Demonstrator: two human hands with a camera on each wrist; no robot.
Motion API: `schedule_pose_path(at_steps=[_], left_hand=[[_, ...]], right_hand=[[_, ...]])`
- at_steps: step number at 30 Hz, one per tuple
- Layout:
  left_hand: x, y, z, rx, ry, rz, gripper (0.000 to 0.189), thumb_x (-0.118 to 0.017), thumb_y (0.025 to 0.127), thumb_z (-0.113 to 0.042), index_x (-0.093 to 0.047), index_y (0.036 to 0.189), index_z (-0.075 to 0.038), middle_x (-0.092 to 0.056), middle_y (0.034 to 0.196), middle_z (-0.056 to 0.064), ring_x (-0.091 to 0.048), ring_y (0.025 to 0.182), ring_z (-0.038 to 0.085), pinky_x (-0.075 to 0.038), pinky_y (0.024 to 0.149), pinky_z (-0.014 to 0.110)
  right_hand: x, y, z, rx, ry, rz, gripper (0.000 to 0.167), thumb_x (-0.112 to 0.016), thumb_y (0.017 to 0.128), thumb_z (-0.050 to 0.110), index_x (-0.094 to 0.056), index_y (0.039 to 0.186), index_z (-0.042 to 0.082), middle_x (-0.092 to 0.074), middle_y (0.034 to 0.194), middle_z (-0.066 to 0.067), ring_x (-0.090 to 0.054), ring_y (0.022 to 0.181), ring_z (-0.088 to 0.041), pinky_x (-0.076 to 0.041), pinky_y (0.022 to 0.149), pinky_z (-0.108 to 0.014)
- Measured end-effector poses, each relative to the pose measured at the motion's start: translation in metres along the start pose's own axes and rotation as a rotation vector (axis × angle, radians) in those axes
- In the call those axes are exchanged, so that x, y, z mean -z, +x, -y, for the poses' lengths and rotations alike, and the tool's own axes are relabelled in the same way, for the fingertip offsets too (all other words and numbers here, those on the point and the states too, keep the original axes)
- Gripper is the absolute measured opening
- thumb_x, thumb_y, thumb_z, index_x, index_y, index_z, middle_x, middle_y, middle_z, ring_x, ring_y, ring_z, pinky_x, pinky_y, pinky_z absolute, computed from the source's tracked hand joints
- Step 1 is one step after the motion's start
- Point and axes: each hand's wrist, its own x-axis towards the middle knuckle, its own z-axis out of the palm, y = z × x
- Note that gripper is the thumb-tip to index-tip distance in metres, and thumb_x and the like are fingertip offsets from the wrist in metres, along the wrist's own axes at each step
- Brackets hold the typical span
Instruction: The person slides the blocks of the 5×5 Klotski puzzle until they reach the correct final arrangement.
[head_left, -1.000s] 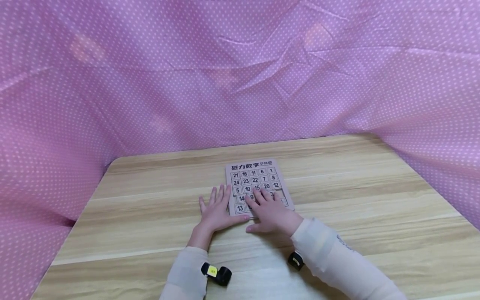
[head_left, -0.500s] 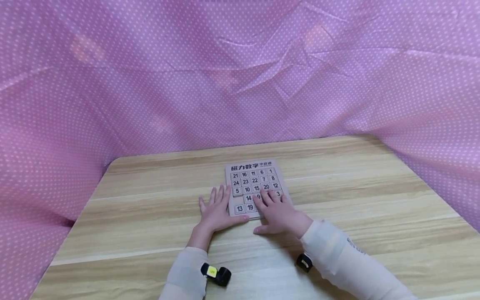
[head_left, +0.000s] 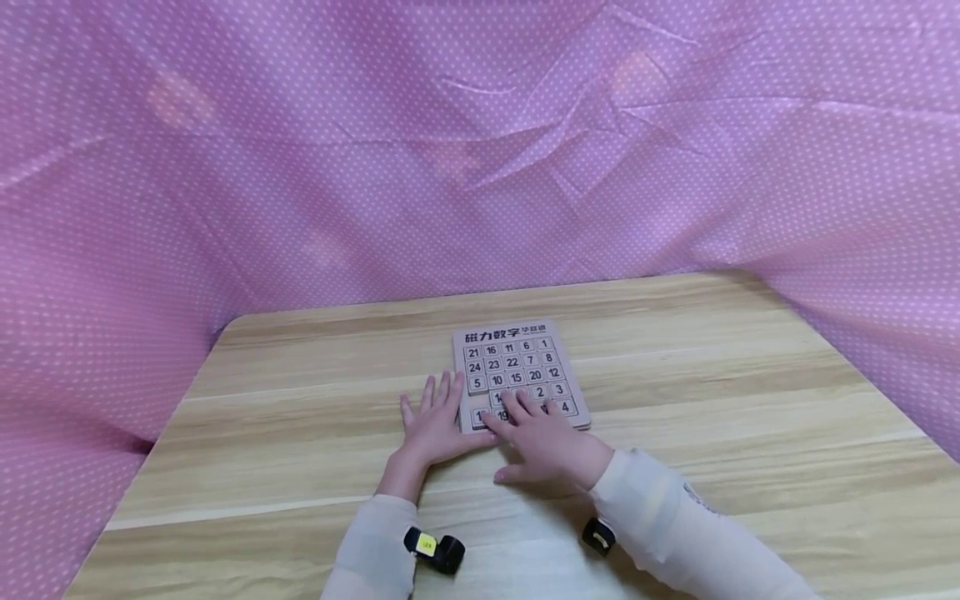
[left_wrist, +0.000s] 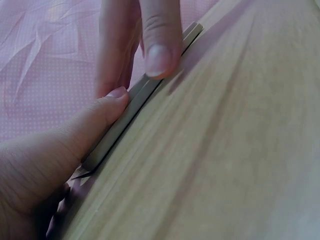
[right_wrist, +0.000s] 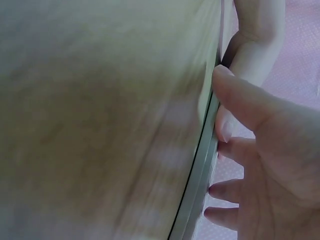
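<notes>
A number sliding puzzle with a pale frame and several numbered tiles lies flat on the table. A gap shows at the left end of its fourth row. My left hand lies along the left side, fingers spread, its thumb on the near edge. My right hand reaches over the lower tiles with fingers spread, its index fingertip on the 13 tile. That hand hides part of the two lowest rows. In the left wrist view, the left thumb touches the puzzle's side edge.
The puzzle stands on a wood-grain table. Pink dotted cloth hangs behind and at both sides. Black wrist devices are worn at both sleeves.
The fourth-row tiles slid right, opening a gap at the left end. My right hand moved right with them, then back left and slightly nearer, onto the 13 tile. The left hand stayed in place.
</notes>
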Motion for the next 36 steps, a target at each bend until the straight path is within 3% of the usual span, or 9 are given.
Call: schedule_pose_path(at_steps=[7,21,36], left_hand=[[-0.001,0.000,-0.001,0.004,0.007,0.006,0.116,-0.039,0.052,-0.085,-0.010,0.140,-0.016,-0.007,0.142,0.008,0.001,0.128,0.028,0.011,0.093,0.056],[-0.002,0.001,-0.001,0.004,0.000,0.005,0.115,-0.040,0.052,-0.084,-0.009,0.140,-0.016,-0.006,0.142,0.009,0.002,0.128,0.028,0.011,0.093,0.056],[0.000,0.000,-0.001,-0.005,-0.031,-0.001,0.115,-0.046,0.052,-0.081,-0.010,0.139,-0.016,-0.007,0.142,0.009,0.001,0.128,0.029,0.010,0.093,0.056]], right_hand=[[-0.003,0.011,-0.004,-0.045,-0.022,0.001,0.079,-0.051,0.075,0.059,-0.023,0.138,0.020,-0.014,0.140,-0.016,-0.013,0.125,-0.037,-0.015,0.091,-0.061],[-0.005,0.015,-0.011,-0.065,0.047,-0.009,0.081,-0.049,0.075,0.059,-0.021,0.138,0.018,-0.009,0.141,-0.017,-0.007,0.125,-0.037,-0.011,0.092,-0.060],[-0.012,-0.043,-0.056,-0.134,0.106,-0.029,0.086,-0.053,0.074,0.058,-0.025,0.136,0.004,-0.013,0.139,-0.022,-0.010,0.124,-0.041,-0.014,0.091,-0.062]])
